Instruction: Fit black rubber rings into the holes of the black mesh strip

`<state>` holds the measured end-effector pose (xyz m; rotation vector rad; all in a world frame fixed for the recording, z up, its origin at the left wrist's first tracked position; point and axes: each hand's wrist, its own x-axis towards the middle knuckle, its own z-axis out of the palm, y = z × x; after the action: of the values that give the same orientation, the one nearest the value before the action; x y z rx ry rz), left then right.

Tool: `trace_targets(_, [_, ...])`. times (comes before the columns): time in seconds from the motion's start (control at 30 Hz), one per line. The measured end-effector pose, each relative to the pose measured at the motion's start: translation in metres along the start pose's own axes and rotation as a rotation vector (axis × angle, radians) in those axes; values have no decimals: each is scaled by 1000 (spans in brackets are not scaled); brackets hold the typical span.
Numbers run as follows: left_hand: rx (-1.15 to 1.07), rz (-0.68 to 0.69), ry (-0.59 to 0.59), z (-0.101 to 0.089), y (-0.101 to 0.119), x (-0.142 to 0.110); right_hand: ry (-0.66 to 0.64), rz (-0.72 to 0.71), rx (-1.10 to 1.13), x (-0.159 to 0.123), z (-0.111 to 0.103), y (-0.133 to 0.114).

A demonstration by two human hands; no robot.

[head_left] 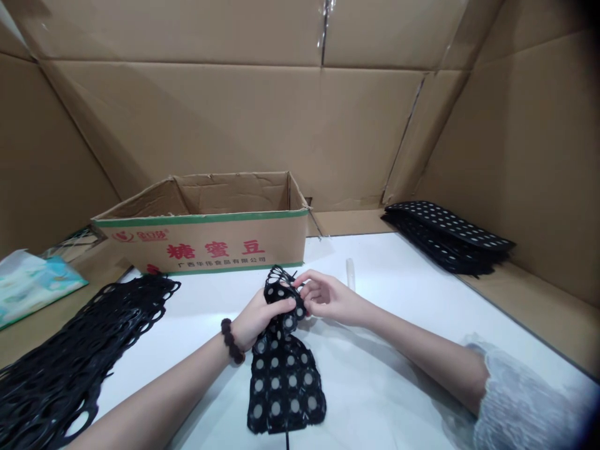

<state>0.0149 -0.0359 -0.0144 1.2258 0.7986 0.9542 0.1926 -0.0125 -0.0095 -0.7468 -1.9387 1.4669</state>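
Observation:
A black rubbery sheet with rows of pale round discs hangs or lies bunched in front of me, its lower part spread over the white table. My left hand is closed round its upper part, thumb across the discs. Just to the right, my right hand has its fingers curled and pinched at the sheet's upper right edge. Thin black strands loop up above the fingers. Whatever lies between my right fingertips is mostly hidden.
An open cardboard box with red lettering stands behind my hands. Black perforated sheets lie at the left, beside a soft teal-and-white pack. Stacked black dotted sheets sit at the back right. A clear tube lies behind my right hand. Cardboard walls surround the table.

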Motion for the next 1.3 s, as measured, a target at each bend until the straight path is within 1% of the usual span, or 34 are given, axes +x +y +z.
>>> trace_targets(0.1, [43, 5, 31, -1, 0, 0, 84, -84, -128, 0, 6, 2])
trace_targets(0.2, [90, 7, 64, -1, 0, 0, 133, -140, -271, 0, 5, 2])
trace_targets(0.33, [109, -26, 105, 0, 0, -1, 142, -157, -330, -1, -2, -3])
trace_targets(0.47, [84, -48, 174, 2, -2, 1, 246, -190, -370, 3, -9, -3])
trace_targets(0.57, [92, -72, 210, 2, -3, 1, 378, -197, -386, 7, -22, 1])
trace_targets(0.67, [114, -61, 205, 1, -4, 2, 591, -192, -428, 8, -38, -2])
trace_targets(0.7, [120, -53, 201, 1, -4, 2, 641, -194, -461, 7, -40, -4])
trace_targets(0.73, [124, -45, 198, 1, -3, 2, 663, -205, -503, 5, -39, -7])
trace_targets(0.77, [126, -40, 199, 2, -3, 1, 654, -230, -550, 3, -35, -10])
trace_targets(0.8, [125, -34, 199, 2, -3, 1, 611, -265, -601, 1, -29, -13])
trace_targets(0.9, [124, -6, 180, 3, -3, 1, 386, -360, -726, -4, -4, -15])
trace_targets(0.93, [124, 2, 172, 2, -4, 1, 331, -382, -765, -5, 3, -13])
trace_targets(1.0, [127, 13, 160, 2, -4, 1, 295, -428, -851, -5, 10, -8])
trace_targets(1.1, [127, 26, 144, 1, -3, 1, 314, -469, -933, -3, 10, -1])
trace_targets(1.13, [129, 36, 130, 1, -3, 0, 306, -451, -923, -3, 8, 0])
trace_targets(1.2, [142, 59, 92, 2, -1, 0, 276, -373, -855, -2, 6, 0])
trace_targets(1.3, [182, 95, 54, 2, 0, 0, 215, -230, -684, 0, 4, -3])
